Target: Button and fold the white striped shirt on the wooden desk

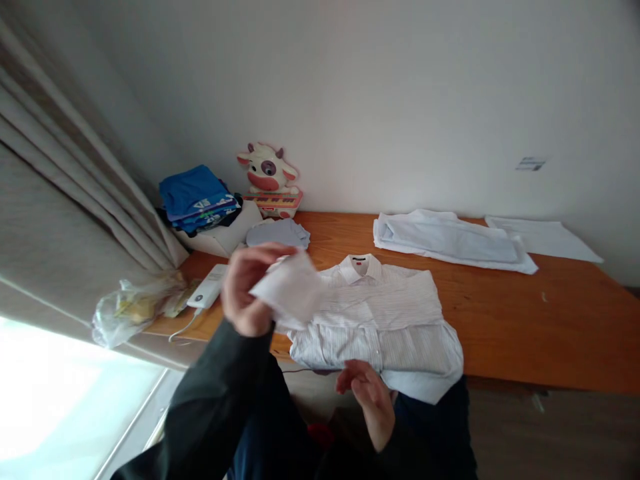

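At the centre of the frame, a striped white shirt (375, 320) lies folded flat on an orange-brown wooden table (540, 313), collar toward the wall, its thin cotton creased and its lower hem drooping over the near table edge. Left of centre, the left hand (247, 290) is raised above the shirt's left side, fingers curled and pinched around a soft, blurred white cloth (293, 290) that fans out to the right; whether it is part of the shirt I cannot tell. Lower centre, the right hand (367, 393) sits just below the hem, palm turned up, fingers loosely spread, holding nothing, its fingertips close to the fabric. Both arms wear dark sleeves. Upper right on the table, a pale blue garment (450, 243) lies folded long beside a flat white sheet (543, 239). Upper left, a stack of blue clothes (197, 197) sits near a plump cow toy (269, 179); a crinkled plastic bag (133, 307) rests at the left edge by ribbed beige curtains (65, 200).
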{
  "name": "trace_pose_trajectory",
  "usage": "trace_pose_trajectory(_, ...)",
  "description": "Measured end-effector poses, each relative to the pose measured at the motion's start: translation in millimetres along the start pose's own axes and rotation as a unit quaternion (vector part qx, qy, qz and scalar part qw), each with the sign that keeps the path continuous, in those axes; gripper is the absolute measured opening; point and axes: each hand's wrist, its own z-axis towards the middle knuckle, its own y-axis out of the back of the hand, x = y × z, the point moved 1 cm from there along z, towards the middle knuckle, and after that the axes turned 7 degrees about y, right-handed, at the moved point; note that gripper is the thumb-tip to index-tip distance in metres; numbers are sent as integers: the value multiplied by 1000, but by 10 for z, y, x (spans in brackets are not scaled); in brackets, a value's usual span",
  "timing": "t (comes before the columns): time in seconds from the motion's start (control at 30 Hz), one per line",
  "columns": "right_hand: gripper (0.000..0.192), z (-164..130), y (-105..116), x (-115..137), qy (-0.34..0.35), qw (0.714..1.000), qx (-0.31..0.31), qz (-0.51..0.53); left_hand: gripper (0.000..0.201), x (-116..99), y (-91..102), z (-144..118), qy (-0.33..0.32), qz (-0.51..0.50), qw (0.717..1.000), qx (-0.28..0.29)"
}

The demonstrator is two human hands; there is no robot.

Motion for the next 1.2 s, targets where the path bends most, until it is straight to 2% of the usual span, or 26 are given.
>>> trace_pose_trajectory(0.07, 48, 18, 179, 19, 14, 998, -63, 25, 75, 133, -641, 128, 72, 21, 983, 169)
trace_pose_trajectory(0.1, 55, 48, 282, 53, 19, 995, -94, 33, 82, 209, -861, 135, 79, 29, 975, 204)
trace_pose_trajectory(0.13, 61, 83, 390, 99, 21, 992, -122, 36, 84, 295, -1005, 101, 91, 43, 969, 224)
trace_pose_trajectory(0.2, 67, 147, 618, 214, 23, 986, -164, 20, 70, 488, -1066, -85, 99, 79, 970, 207)
trace_pose_trajectory(0.27, 67, 181, 852, 341, 13, 980, -190, -51, 52, 695, -894, -407, 114, 131, 971, 162)
trace_pose_trajectory(0.37, 57, 217, 1216, 548, 9, 947, -202, -249, 39, 955, -431, -1034, 144, 242, 956, 87)
trace_pose_trajectory(0.43, 50, 296, 1468, 686, 38, 892, -194, -406, 35, 1047, -133, -1465, 172, 338, 924, 45)
trace_pose_trajectory(0.53, 56, 544, 1805, 819, 87, 772, -160, -609, 38, 1084, 135, -1986, 199, 441, 874, 39)
trace_pose_trajectory(0.6, 70, 747, 1947, 825, 63, 706, -124, -695, 42, 1099, 192, -2185, 207, 472, 854, 69)
trace_pose_trajectory(0.67, 78, 922, 2004, 793, -3, 670, -85, -738, 43, 1129, 194, -2261, 214, 486, 842, 97)
trace_pose_trajectory(0.73, 70, 1047, 2000, 773, -45, 670, -50, -740, 42, 1162, 174, -2259, 217, 482, 843, 102)
trace_pose_trajectory(0.83, 52, 1179, 1975, 837, -3, 708, -19, -706, 37, 1185, 125, -2270, 208, 439, 873, 44)
trace_pose_trajectory(0.87, 49, 1210, 1982, 883, 22, 715, -34, -698, 34, 1183, 107, -2308, 206, 417, 885, 1)
trace_pose_trajectory(0.93, 51, 1233, 2023, 984, 68, 712, -90, -693, 26, 1173, 77, -2449, 218, 368, 895, -123)
trace_pose_trajectory(1.0, 60, 1154, 2084, 1054, 99, 707, -146, -684, 22, 1167, 53, -2639, 265, 316, 877, -248)
trace_pose_trajectory(1.03, 64, 1057, 2114, 1065, 107, 712, -167, -674, 23, 1171, 41, -2727, 302, 289, 862, -286)
trace_pose_trajectory(1.07, 66, 918, 2141, 1055, 108, 721, -187, -658, 23, 1179, 27, -2797, 343, 262, 851, -297)
trace_pose_trajectory(1.1, 66, 738, 2164, 1023, 101, 730, -212, -642, 23, 1191, 9, -2842, 389, 233, 847, -276)
trace_pose_trajectory(1.17, 62, 284, 2195, 901, 66, 735, -274, -616, 22, 1214, -41, -2850, 464, 180, 850, -173)
trace_pose_trajectory(1.2, 61, 37, 2200, 817, 40, 727, -303, -615, 22, 1219, -73, -2823, 486, 158, 852, -115)
